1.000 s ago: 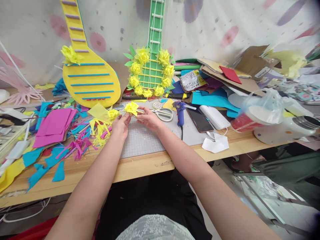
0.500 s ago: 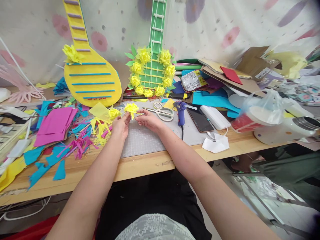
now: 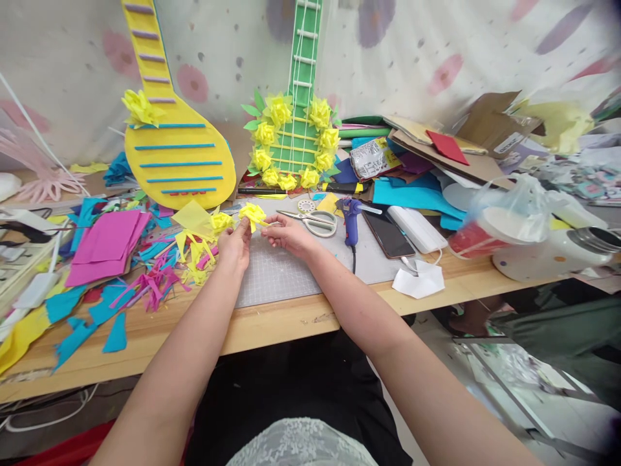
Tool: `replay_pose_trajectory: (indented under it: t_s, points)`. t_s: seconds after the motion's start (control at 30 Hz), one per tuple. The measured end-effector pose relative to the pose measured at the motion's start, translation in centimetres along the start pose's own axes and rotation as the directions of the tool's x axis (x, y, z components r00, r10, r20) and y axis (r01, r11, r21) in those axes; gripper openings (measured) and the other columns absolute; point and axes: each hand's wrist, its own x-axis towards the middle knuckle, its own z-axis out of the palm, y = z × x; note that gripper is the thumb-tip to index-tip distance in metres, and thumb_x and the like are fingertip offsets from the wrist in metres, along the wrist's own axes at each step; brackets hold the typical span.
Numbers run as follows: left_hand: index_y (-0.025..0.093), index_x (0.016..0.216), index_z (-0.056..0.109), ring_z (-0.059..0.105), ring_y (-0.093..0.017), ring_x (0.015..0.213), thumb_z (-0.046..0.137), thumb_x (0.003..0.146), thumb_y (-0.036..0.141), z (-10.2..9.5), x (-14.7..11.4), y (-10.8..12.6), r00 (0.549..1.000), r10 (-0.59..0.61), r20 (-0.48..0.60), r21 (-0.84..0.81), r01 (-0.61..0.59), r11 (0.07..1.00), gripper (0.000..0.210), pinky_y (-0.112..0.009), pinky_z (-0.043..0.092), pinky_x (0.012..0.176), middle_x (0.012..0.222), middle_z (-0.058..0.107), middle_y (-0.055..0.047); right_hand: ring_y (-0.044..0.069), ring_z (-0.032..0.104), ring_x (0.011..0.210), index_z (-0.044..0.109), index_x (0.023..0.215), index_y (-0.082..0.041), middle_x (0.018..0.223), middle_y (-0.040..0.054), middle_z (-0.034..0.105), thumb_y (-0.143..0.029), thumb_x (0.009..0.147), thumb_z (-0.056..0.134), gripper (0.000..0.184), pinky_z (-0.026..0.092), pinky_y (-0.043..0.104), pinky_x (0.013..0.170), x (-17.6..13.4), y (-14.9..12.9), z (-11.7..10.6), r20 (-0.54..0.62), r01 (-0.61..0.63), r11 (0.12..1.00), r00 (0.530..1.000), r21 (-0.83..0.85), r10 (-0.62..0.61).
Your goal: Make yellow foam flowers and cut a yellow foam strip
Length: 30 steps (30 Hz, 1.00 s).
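Observation:
My left hand [image 3: 235, 243] pinches a yellow paper flower [image 3: 252, 213] over the grey cutting mat [image 3: 276, 278]. My right hand [image 3: 286, 233] is closed at the flower's right side, its fingertips on a petal tip. Just left of my left hand lies another yellow paper flower [image 3: 222, 221], near yellow paper scraps [image 3: 196, 252]. Scissors [image 3: 317, 223] with pale handles rest right behind my right hand. Farther right, a purple glue gun [image 3: 351, 223] stands on the mat.
Behind, a yellow paper guitar [image 3: 179, 155] and a green one [image 3: 301, 123] ringed with flowers lean on the wall. Magenta sheets [image 3: 107, 246] and blue scraps [image 3: 92, 323] cover the left side. A phone [image 3: 388, 233], power bank [image 3: 416, 228] and bagged cup [image 3: 495, 226] stand right.
The flower has shifted slightly left and tilted in my left hand. My right fingers have moved a little along its right edge.

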Motion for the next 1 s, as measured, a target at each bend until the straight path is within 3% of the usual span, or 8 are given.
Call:
replay_pose_trajectory:
  t_s: [0.17, 0.3, 0.53, 0.77, 1.0]
  points:
    - [0.018, 0.074, 0.045, 0.064, -0.008, 0.064, 0.072, 0.067, 0.007, -0.1, 0.0, 0.0, 1.000, 0.023, 0.004, -0.008, -0.023, 1.000, 0.030, -0.022, 0.048, 0.077, 0.066, 0.062, 0.004, 0.005, 0.047, 0.045, 0.047, 0.075, -0.018, 0.053, -0.0080, 0.055, -0.021, 0.054, 0.076, 0.036, 0.036, 0.017, 0.043, 0.3, 0.3, -0.2, -0.057, 0.032, 0.997, 0.998, -0.066, -0.036]
    - [0.017, 0.077, 0.051, 0.063, -0.007, 0.063, 0.068, 0.069, 0.005, 0.2, -0.4, 0.3, 0.999, -0.024, 0.032, 0.001, 0.024, 1.000, 0.022, -0.022, 0.048, 0.078, 0.069, 0.065, 0.002, 0.004, 0.044, 0.043, 0.046, 0.066, -0.017, 0.055, -0.0040, 0.060, -0.019, 0.059, 0.070, 0.025, 0.032, 0.017, 0.041, 0.3, 0.0, -0.4, -0.084, 0.028, 0.997, 0.996, -0.076, -0.034]
    - [0.018, 0.077, 0.051, 0.064, -0.008, 0.061, 0.060, 0.071, 0.003, 0.3, -0.9, 0.6, 0.994, -0.106, -0.011, 0.038, 0.106, 0.994, 0.019, -0.022, 0.049, 0.077, 0.065, 0.065, 0.002, 0.004, 0.044, 0.041, 0.047, 0.062, -0.017, 0.052, -0.0016, 0.061, -0.011, 0.063, 0.062, 0.016, 0.032, 0.016, 0.039, 0.3, -0.5, -0.8, -0.154, -0.003, 0.999, 0.988, -0.045, -0.004]
    - [0.019, 0.082, 0.048, 0.067, -0.011, 0.068, 0.057, 0.074, 0.001, 0.3, -0.9, 0.7, 0.995, -0.103, -0.016, 0.029, 0.104, 0.994, 0.022, -0.028, 0.049, 0.085, 0.068, 0.066, 0.001, 0.004, 0.042, 0.039, 0.048, 0.065, -0.016, 0.054, -0.0002, 0.062, -0.009, 0.066, 0.062, 0.016, 0.032, 0.014, 0.037, 0.1, -0.7, -0.7, -0.095, -0.095, 0.995, 0.991, -0.014, 0.093]
    - [0.020, 0.075, 0.034, 0.064, -0.009, 0.056, 0.059, 0.070, -0.003, 0.6, -1.0, 0.7, 0.994, -0.018, -0.105, 0.031, 0.022, 0.999, 0.035, -0.026, 0.051, 0.079, 0.059, 0.060, 0.004, 0.003, 0.044, 0.040, 0.050, 0.070, -0.014, 0.057, -0.0005, 0.063, -0.011, 0.072, 0.061, 0.012, 0.036, 0.014, 0.039, 0.2, -0.4, -0.7, -0.004, -0.131, 0.991, 0.991, -0.025, 0.131]
